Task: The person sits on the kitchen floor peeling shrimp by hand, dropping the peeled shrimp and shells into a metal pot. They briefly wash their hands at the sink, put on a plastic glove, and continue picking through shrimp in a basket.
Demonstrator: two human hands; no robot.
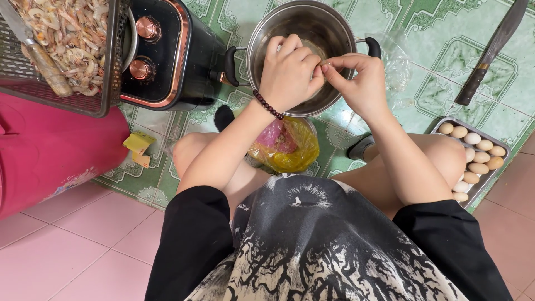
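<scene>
Your left hand (290, 69) and right hand (356, 81) hide whatever they pinch; the basket (108, 67) of shrimp shells (69, 33) runs off-frame.

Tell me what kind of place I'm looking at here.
Likely a home kitchen floor. A person sits on green patterned tiles, both hands over a steel pot, with a tray of eggs, a basket of shrimp and a black cooker nearby.

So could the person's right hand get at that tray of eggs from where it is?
Probably yes: the egg tray lies uncovered on the floor beside the right knee, nothing in between, though the right hand is busy over the steel pot.
</scene>
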